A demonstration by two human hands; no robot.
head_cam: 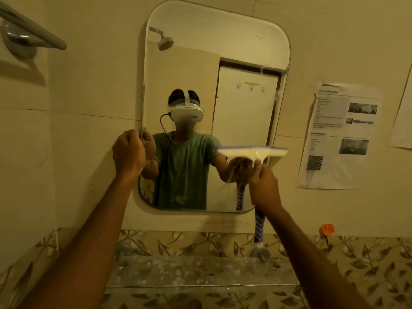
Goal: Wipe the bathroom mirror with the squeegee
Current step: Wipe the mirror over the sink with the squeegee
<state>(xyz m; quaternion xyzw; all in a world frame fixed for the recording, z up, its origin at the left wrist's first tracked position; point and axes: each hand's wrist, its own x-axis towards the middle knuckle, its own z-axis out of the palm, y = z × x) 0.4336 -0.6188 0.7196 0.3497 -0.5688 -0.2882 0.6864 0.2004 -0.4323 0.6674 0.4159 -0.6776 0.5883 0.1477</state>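
Head view: at far left a grey rail (33,30) juts from the wall. To its right the left grip (128,150) is closed on the left edge of the mirror (223,30), about two thirds of the way down, fingers curled round the rim. The mirror, a tall rounded rectangle on the cream wall, reflects a person in a green shirt wearing a white headset, a shower head and a door. Below it a glass shelf (200,273) runs along leaf-patterned tiles (367,264). The squeegee (252,152) lies against the lower right part of the glass, its pale blade level and its right end reaching the mirror's right edge. The right grip (265,186) is closed round the squeegee just under the blade; the blue-and-white handle runs down past the mirror's bottom edge, ending just above the shelf. Further right, a printed sheet (338,134) hangs on the wall, with an orange hook (327,229) below it.
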